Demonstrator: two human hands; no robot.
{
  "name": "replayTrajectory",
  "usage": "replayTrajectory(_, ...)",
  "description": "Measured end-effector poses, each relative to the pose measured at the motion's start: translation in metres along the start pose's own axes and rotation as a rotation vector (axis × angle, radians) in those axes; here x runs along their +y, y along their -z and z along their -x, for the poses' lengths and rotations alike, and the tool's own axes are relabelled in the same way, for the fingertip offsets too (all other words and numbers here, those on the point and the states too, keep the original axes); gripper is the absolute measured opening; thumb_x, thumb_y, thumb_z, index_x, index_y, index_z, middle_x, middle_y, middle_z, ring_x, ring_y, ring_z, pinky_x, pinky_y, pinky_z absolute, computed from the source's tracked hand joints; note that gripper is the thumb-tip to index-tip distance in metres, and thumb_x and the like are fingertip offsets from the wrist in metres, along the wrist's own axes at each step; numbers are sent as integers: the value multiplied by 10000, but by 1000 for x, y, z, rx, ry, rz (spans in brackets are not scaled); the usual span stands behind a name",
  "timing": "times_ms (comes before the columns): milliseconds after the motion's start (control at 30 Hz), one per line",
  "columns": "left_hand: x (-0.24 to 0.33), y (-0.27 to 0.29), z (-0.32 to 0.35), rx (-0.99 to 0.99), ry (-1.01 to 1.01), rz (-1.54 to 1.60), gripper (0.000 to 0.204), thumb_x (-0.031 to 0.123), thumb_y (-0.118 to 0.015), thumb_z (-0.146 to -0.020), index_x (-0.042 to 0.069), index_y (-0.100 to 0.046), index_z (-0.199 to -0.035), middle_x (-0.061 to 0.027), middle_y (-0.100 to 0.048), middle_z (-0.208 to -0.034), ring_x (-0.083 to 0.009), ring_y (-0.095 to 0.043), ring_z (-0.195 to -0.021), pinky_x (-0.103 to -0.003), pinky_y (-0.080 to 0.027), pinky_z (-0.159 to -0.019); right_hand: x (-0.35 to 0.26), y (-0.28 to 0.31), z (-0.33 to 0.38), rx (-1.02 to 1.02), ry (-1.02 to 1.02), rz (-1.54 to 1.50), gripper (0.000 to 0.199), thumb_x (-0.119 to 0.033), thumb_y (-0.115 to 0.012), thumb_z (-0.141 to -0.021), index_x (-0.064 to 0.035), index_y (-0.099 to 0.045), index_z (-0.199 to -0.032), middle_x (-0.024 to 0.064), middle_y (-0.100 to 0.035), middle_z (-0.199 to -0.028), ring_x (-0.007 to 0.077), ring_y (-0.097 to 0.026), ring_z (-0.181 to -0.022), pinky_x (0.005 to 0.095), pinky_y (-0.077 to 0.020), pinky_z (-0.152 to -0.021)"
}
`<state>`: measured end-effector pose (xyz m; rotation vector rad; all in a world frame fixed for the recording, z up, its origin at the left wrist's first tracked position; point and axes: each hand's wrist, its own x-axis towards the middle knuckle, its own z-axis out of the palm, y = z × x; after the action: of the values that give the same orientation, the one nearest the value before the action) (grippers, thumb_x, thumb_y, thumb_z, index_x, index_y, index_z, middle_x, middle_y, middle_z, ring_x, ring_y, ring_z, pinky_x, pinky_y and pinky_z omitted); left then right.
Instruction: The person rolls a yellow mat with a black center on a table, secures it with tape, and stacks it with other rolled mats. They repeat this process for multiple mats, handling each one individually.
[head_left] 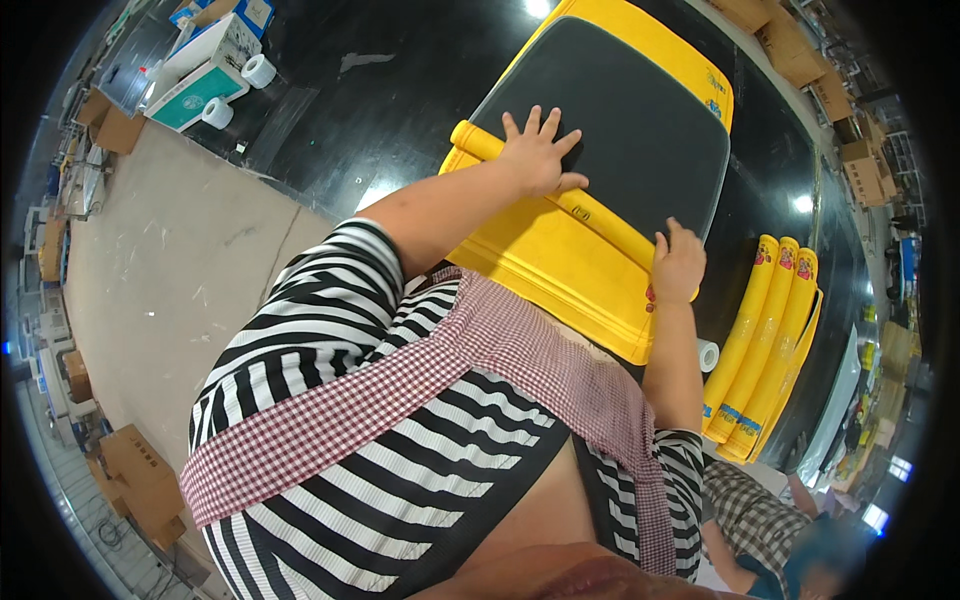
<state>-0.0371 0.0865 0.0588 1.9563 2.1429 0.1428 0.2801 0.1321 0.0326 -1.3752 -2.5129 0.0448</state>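
Observation:
A yellow rolled sheet (pixel 612 228) lies slantwise over a flat yellow sheet (pixel 555 265) on the work table. Beyond the roll lies a dark grey, round-cornered panel (pixel 625 110), with more yellow sheet (pixel 690 65) showing past its far edge. My left hand (pixel 538 158) presses on the roll left of its middle, palm down, its spread fingers reaching over the dark panel. At the roll's right end rests my right hand (pixel 680 265), its fingers a little bent and apart, not wrapped round it. Its palm side is hidden.
Several finished yellow rolls (pixel 765 340) lie side by side on the black table (pixel 390 95) to the right. A white tape roll (pixel 707 355) is beside them. At the far left stands a white and green box (pixel 205 85) with tape rolls (pixel 258 70). Another person (pixel 770 530) is at lower right.

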Motion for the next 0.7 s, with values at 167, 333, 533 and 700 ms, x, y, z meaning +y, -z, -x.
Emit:
replayTrajectory(167, -15, -21, -76, 269, -111, -66, 607, 515, -578, -1026, 146, -533, -1506, -167, -469, -1580, -361, -381, -1502, -568, -261, -1236, -32, -40, 16, 116, 77, 34, 536, -246, -697, -953, -60, -569, -1439, 175, -547, -1515, 336, -464, -1448, 521, -298, -1228)
replayTrajectory(333, -20, -30, -66, 78, -408, 195, 516, 428, -695, -944, 171, -621, -1385, -80, -644, -1152, -309, -571, -1205, -533, -395, -1084, -24, -22, -21, 53, 54, 12, 648, -274, -755, -912, -75, -522, -1482, 167, -538, -1515, 343, -453, -1445, 529, -261, -1240)
replayTrajectory(533, -14, -18, -56, 206, -400, -72, 546, 409, -763, -895, 210, -607, -1378, -100, -607, -1181, -324, -572, -1154, -473, -401, -1048, -9, -16, -64, -162, -68, 30, 542, -360, -747, -934, -79, -607, -1376, 132, -618, -1300, 323, -541, -1256, 467, -387, -1105)
replayTrajectory(700, -3, -10, -48, 18, -355, -115, 561, 390, -788, -872, 199, -602, -1365, -118, -591, -1152, -343, -571, -1117, -480, -437, -981, -5, -9, -47, -170, -1, 26, 505, -357, -750, -922, -74, -629, -1322, 123, -628, -1170, 326, -580, -1126, 452, -446, -1004)
